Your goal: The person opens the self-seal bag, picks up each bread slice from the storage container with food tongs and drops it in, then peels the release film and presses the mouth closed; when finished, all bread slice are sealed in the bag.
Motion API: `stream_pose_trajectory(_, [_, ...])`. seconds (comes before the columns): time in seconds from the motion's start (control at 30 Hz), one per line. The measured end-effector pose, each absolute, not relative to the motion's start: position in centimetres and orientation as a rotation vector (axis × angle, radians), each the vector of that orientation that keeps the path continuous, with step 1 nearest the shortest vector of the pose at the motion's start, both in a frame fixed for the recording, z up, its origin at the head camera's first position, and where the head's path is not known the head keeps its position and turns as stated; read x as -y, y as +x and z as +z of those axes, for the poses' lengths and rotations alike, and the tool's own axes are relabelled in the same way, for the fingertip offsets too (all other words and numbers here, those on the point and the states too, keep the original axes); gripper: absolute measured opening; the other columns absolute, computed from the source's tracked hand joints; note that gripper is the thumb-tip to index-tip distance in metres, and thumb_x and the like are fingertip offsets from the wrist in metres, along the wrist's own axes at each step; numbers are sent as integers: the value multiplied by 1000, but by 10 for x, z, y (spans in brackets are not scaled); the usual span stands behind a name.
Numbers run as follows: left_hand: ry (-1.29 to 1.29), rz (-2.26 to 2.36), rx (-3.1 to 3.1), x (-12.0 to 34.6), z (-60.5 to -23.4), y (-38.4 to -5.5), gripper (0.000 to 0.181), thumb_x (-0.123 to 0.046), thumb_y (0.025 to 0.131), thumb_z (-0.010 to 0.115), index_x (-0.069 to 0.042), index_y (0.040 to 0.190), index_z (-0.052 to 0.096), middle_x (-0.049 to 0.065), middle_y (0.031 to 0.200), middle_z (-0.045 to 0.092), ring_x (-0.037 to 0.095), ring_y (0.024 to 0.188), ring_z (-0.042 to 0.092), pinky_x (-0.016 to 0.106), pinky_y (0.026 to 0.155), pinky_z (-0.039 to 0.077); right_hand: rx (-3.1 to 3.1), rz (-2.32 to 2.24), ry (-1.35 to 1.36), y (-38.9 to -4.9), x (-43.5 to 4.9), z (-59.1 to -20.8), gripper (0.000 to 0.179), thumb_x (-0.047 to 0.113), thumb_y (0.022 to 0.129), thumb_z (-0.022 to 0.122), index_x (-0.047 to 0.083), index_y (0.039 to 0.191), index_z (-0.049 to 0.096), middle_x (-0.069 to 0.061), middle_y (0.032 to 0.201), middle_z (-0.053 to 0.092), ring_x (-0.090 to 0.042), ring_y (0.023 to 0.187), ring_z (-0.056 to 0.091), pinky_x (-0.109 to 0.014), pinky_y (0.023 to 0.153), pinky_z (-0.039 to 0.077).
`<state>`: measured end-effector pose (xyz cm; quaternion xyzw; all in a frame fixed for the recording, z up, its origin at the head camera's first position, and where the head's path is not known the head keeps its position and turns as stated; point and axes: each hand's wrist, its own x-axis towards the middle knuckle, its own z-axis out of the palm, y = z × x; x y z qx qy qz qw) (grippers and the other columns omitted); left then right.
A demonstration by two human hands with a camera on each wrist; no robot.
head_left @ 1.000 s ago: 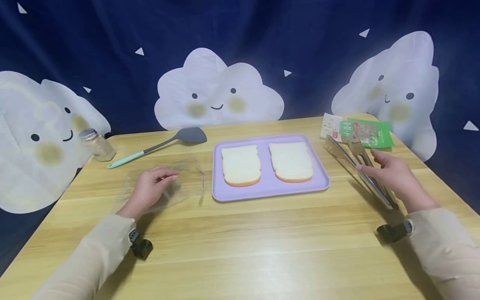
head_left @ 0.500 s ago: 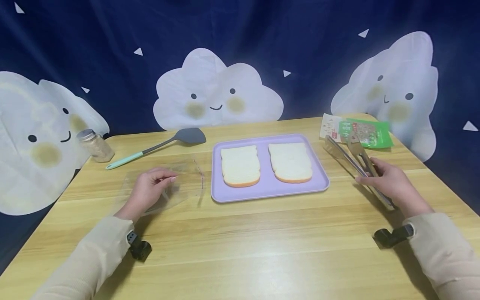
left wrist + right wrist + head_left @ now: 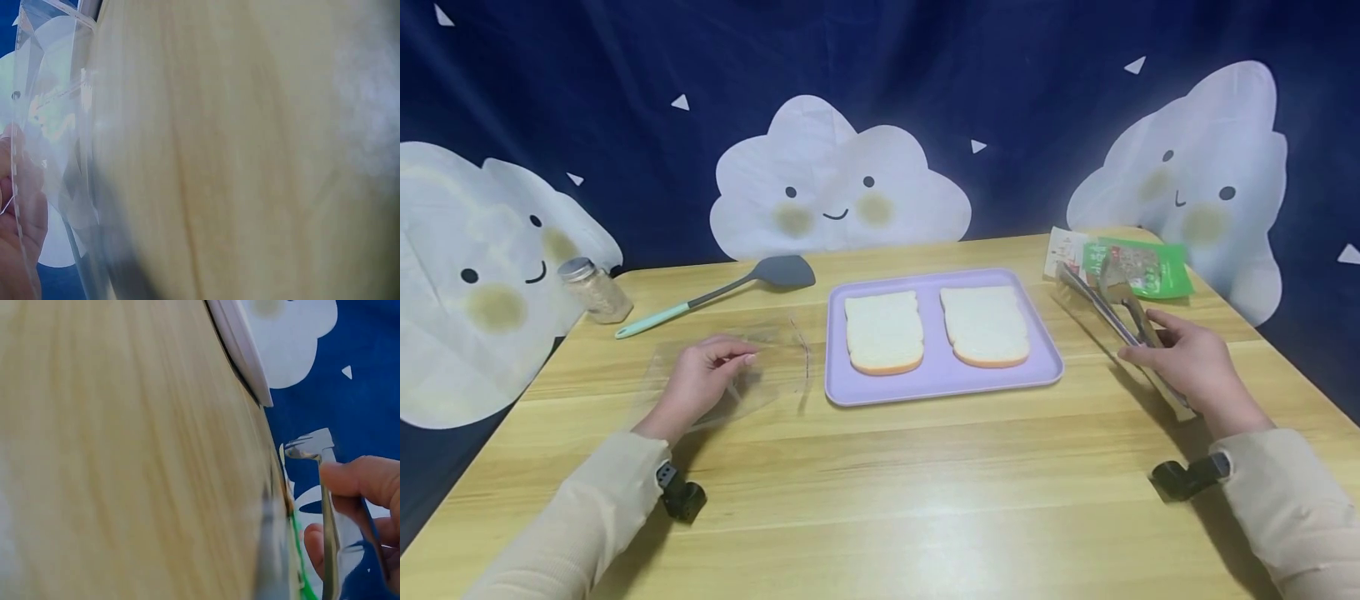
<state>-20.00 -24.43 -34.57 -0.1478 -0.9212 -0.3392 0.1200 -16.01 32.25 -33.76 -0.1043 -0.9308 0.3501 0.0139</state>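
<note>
On the left, my left hand (image 3: 700,379) pinches a clear plastic bag (image 3: 778,367) between thumb and fingers. The bag's see-through edge also shows in the left wrist view beside the fingers (image 3: 31,219). My right hand (image 3: 1187,362) grips metal tongs (image 3: 1101,304), thumb on one arm and fingers around the other. The tongs' two ends stand apart and point toward the back of the table. Between the hands, a purple tray (image 3: 940,383) carries two bread slices side by side, a left slice (image 3: 883,329) and a right slice (image 3: 985,323).
A green and white food packet (image 3: 1168,267) lies at the back right, just beyond the tongs' tips. A spatula (image 3: 715,293) with a mint handle lies at the back left. Beside its handle a lidded jar (image 3: 597,292) stands near the table's left edge.
My right hand has closed its fingers further around the tongs, from loosely touching them to gripping them. My left hand with the bag has stayed in place.
</note>
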Motion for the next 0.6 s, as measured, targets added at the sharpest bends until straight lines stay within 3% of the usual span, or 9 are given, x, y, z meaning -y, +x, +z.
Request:
stream_pose_trajectory(0.13, [-430, -993, 2692, 245, -346, -200, 14, -9, 87, 63, -3, 97, 71, 11, 99, 67, 7, 80, 55, 15, 62, 45, 2882, 1085, -324, -161, -316, -330, 86, 46, 82, 66, 5, 145, 25, -35, 124, 48, -34, 104, 49, -22, 61, 41])
stream_pose_trajectory(0.27, [-425, -989, 2696, 245, -345, -199, 14, -10, 88, 63, -2, 97, 71, 11, 99, 67, 11, 82, 56, 14, 63, 45, 2859, 1066, -278, -162, -306, -323, 82, 42, 82, 68, 4, 143, 30, -33, 117, 54, -21, 86, 55, -21, 57, 43])
stream_pose_trajectory(0.4, [-422, -998, 2698, 245, -345, -199, 14, -10, 88, 62, -2, 97, 71, 12, 100, 67, 14, 83, 56, 14, 64, 45, 2827, 1096, -228, -163, -297, -320, 78, 38, 81, 70, 4, 141, 35, -28, 109, 58, -3, 70, 50, -21, 55, 45])
stream_pose_trajectory(0.6, [-412, -985, 2712, 244, -345, -199, 15, -10, 88, 62, -3, 98, 71, 11, 101, 67, 17, 83, 57, 16, 64, 46, 2787, 1197, -136, -165, -283, -316, 71, 31, 80, 73, 1, 137, 42, -17, 94, 64, 3, 66, 51, -20, 54, 46])
